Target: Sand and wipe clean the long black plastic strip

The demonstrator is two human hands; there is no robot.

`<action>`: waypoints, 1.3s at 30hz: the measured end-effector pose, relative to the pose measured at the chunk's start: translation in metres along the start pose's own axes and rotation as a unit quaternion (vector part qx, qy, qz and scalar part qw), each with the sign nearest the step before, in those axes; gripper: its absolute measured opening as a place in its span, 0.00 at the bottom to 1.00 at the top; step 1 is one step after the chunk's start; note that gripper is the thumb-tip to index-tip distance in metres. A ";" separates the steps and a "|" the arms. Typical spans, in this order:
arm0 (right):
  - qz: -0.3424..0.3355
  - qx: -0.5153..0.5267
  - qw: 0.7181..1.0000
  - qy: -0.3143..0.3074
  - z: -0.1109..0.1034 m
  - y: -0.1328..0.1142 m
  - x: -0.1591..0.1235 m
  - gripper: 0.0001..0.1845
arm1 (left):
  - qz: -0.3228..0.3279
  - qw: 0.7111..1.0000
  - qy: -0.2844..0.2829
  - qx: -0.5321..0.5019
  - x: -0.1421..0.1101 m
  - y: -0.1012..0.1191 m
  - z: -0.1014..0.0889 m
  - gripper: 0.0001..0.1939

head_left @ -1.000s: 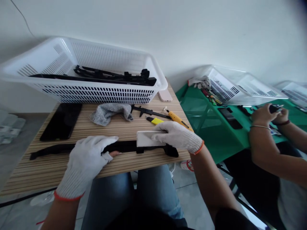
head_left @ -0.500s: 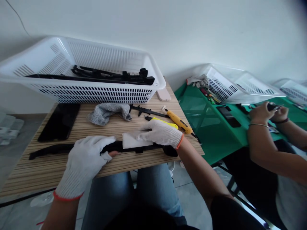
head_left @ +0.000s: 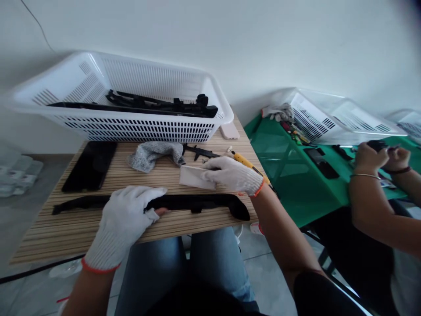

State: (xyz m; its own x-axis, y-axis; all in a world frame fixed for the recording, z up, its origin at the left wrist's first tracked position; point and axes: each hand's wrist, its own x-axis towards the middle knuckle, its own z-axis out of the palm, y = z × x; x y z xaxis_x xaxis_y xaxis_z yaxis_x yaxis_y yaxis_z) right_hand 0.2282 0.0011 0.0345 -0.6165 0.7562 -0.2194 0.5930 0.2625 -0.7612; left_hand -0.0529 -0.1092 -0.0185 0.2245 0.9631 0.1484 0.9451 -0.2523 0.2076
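Observation:
A long black plastic trim piece (head_left: 197, 202) lies across the front of the wooden table (head_left: 164, 229). My left hand (head_left: 128, 215), in a white knit glove with a bare thumb tip, is closed around its left part. My right hand (head_left: 232, 174), gloved the same way, grips a flat white rectangular block (head_left: 196, 177) by its right end, just beyond the trim and apart from it. Behind the block lie a grey cloth (head_left: 154, 156) and a black caliper (head_left: 202, 152). A yellow pen-shaped tool (head_left: 245, 161) with a cord is partly hidden by my right hand.
A white slotted basket (head_left: 148, 129) holding several black plastic parts (head_left: 158, 105) stands at the back. A black phone (head_left: 90, 166) is on the left, a pink phone (head_left: 230, 131) at the back right. On the right, a co-worker's hands (head_left: 371, 157) hold a dark part over a green table (head_left: 283, 175).
My right hand has lifted the white block off the trim piece and moved it back, tilting it. My left hand keeps its grip on the trim. The view has shifted slightly.

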 end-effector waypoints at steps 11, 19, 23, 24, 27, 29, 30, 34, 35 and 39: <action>-0.035 0.080 0.996 -0.030 0.001 0.014 -0.008 0.17 | 0.005 1.000 -0.016 0.012 0.003 0.003 -0.001 0.26; 0.027 0.028 0.999 -0.004 -0.003 0.008 -0.011 0.14 | 0.014 1.000 0.006 0.008 0.001 -0.001 0.003 0.28; 0.088 0.041 0.995 -0.022 0.000 0.001 -0.014 0.13 | 0.011 1.000 0.010 0.016 0.002 -0.002 0.003 0.25; 0.089 0.036 0.995 -0.038 0.001 0.000 -0.015 0.12 | 0.010 1.000 0.010 0.019 0.002 -0.001 0.003 0.24; 0.083 -0.004 0.988 0.130 0.001 -0.002 -0.016 0.11 | 0.010 1.000 0.011 0.021 0.001 0.000 0.001 0.22; 0.094 0.023 0.988 0.119 0.001 -0.003 -0.017 0.11 | 0.010 1.000 0.013 0.021 0.001 0.002 0.000 0.22; 0.101 0.040 0.992 0.060 0.001 -0.003 -0.018 0.11 | 0.010 1.000 0.013 0.022 0.001 0.002 0.000 0.22; 0.102 -0.005 0.985 0.138 0.004 -0.002 -0.021 0.07 | 0.009 0.999 0.019 0.024 0.001 0.004 0.001 0.22; 0.093 -0.002 0.975 0.201 0.005 0.000 -0.022 0.09 | 0.007 0.999 0.021 0.023 0.001 0.004 0.001 0.21; -0.022 0.094 0.982 0.163 0.008 0.006 -0.030 0.14 | 0.002 1.000 0.016 0.021 0.000 0.004 -0.001 0.20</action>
State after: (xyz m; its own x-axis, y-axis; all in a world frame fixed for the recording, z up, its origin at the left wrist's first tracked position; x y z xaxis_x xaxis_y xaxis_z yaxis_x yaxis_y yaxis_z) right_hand 0.2461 -0.0245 0.0316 -0.4230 0.9061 -0.0013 0.4445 0.2062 -0.8717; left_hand -0.0488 -0.1103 -0.0170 0.2210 0.9585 0.1803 0.9535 -0.2512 0.1665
